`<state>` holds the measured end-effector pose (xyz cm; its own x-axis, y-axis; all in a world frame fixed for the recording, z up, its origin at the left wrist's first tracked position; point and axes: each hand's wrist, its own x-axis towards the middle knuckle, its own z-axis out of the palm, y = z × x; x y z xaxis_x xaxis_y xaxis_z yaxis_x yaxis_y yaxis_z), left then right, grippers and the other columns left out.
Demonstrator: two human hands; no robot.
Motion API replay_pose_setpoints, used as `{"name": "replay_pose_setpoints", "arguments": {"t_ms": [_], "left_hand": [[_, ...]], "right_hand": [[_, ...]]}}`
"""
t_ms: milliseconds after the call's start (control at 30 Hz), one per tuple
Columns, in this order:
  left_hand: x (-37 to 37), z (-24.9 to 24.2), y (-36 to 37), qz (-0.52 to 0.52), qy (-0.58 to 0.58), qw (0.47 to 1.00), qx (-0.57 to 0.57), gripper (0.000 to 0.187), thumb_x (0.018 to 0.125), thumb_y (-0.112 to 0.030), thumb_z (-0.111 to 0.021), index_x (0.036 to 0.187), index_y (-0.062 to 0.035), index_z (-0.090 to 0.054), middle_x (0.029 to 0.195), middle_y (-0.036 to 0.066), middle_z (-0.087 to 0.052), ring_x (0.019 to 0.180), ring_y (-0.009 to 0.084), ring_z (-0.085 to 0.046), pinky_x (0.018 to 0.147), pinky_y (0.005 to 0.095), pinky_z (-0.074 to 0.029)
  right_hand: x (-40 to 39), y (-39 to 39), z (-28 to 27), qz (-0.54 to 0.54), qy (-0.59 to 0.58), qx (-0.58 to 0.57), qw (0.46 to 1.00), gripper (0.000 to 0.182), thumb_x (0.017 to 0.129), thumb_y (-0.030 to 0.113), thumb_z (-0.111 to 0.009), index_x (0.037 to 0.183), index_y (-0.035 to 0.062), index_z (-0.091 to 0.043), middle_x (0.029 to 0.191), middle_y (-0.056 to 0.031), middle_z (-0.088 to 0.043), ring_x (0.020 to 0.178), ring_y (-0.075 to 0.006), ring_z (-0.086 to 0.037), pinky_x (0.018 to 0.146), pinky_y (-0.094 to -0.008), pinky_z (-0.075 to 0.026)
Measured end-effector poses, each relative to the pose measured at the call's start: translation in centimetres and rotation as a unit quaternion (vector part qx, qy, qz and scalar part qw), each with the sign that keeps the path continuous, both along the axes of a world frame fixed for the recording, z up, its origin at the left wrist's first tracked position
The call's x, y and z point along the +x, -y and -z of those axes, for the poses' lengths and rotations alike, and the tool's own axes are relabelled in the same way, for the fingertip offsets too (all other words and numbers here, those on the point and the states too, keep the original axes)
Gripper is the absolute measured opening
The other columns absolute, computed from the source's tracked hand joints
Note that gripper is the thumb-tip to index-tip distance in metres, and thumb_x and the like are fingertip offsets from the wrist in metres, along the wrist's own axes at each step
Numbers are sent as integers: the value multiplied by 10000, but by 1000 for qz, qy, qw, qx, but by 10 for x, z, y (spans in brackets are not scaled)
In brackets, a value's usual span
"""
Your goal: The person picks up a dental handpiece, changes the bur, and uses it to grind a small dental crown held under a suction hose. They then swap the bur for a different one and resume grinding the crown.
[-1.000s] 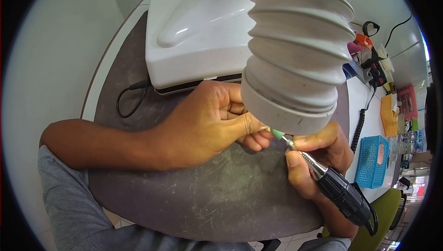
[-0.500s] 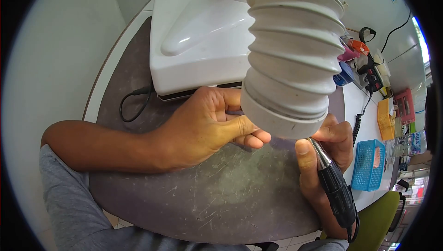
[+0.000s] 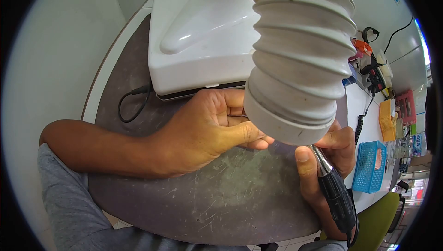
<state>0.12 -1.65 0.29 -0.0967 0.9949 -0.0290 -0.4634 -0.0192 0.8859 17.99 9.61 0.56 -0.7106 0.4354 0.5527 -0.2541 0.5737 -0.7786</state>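
Note:
My right hand grips a black and silver rotary handpiece, its metal nose between thumb and fingers and its cord trailing down. The working tip is hidden behind the rim of a ribbed white suction hose. To the left, my left hand has its thumb and fingers pinched together under the hose mouth. Whatever those fingers hold is out of sight behind the rim. Both hands are just above a scratched brown-grey table mat.
A white machine body stands at the back, with a black cable at its left. Along the right side are a blue basket, a yellow basket, bottles and a coiled cord. A green chair is at lower right.
The hose's mouth appears slightly lower and further right. My left fingertips have shifted a little to the right. The right hand keeps its hold on the handpiece, nearly unmoved.

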Motion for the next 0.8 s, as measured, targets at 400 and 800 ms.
{"name": "replay_pose_setpoints", "arguments": {"t_ms": [400,800], "left_hand": [[-1,0,0,17,23,1000,8,285,843,-61,-630,1094,42,-541,1021,97,-624,920,128,-603,845,251,-504],[-1,-8,2,16,68,997,-17,370,840,-42,-625,1166,44,-473,1068,120,-608,981,168,-598,892,284,-499]], "right_hand": [[-2,-2,2,1,-23,42,999,277,759,46,-671,973,6,-499,837,-165,-595,681,-149,-596,609,-242,-475],[-2,5,-2,22,27,95,995,293,734,33,-701,967,26,-522,895,-158,-624,799,-206,-651,610,-250,-500]]}}
